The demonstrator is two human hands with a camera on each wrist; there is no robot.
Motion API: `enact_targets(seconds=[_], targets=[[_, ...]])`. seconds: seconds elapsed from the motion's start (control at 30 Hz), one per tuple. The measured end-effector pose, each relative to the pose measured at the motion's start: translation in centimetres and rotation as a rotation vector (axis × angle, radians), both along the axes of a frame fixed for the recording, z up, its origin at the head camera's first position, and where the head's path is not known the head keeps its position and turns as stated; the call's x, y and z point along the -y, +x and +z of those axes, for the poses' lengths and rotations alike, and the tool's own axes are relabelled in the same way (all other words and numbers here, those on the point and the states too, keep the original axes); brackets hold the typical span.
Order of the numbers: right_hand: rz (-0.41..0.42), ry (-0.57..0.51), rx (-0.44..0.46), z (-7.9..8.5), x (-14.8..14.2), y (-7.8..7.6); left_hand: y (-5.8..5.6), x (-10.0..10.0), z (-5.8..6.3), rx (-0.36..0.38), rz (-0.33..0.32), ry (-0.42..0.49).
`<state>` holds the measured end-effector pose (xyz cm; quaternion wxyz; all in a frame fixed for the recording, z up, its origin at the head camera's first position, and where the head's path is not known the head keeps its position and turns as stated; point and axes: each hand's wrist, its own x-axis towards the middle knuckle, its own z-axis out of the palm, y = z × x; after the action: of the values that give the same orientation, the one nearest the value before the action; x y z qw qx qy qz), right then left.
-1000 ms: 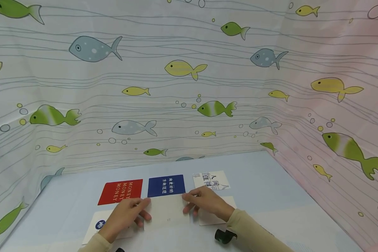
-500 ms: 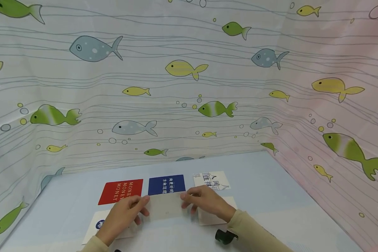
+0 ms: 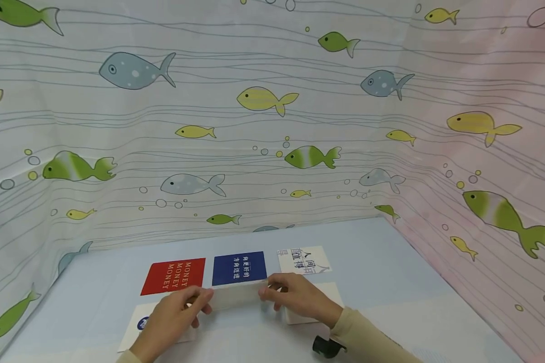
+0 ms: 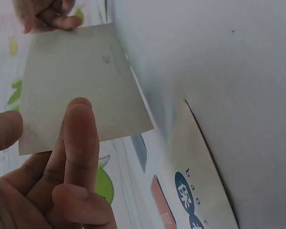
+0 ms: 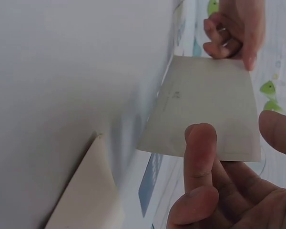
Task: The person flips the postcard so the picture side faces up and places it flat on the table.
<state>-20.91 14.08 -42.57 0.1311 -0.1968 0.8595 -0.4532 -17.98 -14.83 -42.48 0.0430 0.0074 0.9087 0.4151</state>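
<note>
Both hands hold a plain off-white postcard point(image 3: 236, 296) by its two short ends, raised off the table and tilted steeply. In the left wrist view the postcard point(image 4: 76, 71) has a faint row of circles and a small print. My left hand point(image 3: 174, 312) pinches the left end between thumb and fingers; my right hand point(image 3: 300, 298) pinches the right end. Just behind it lies a blue card point(image 3: 237, 267) with white characters. A white card with a round blue logo point(image 3: 136, 322) lies partly under the left hand, and a blank white card point(image 3: 330, 292) partly behind the right.
A red card point(image 3: 174, 276) lettered MONEY lies at the back left. At the back right is a white card point(image 3: 303, 259) with blue characters. A fish-patterned curtain point(image 3: 254, 166) stands round the pale blue table point(image 3: 390, 282). A dark wrist device point(image 3: 327, 347) sits below the right sleeve.
The postcard has tilted more steeply, so its face looks narrower in the head view. Both hands have turned slightly with it and keep hold of its ends. The other cards stay put.
</note>
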Motion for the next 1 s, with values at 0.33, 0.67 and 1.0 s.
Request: enact_targets(seconds=[0.33,0.67,1.0], targets=[[0.026,0.04,-0.016,-0.2,-0.6,1.0,1.3,-0.1,0.1,0.048,-0.047,-0.115],[0.077,0.121,-0.008,-0.6,-0.7,1.8,1.9,0.1,-0.2,0.03,-0.15,-0.264],[0.127,0.268,-0.066,-1.5,-0.2,2.7,2.4,-0.4,-1.5,0.055,-0.272,-0.408]])
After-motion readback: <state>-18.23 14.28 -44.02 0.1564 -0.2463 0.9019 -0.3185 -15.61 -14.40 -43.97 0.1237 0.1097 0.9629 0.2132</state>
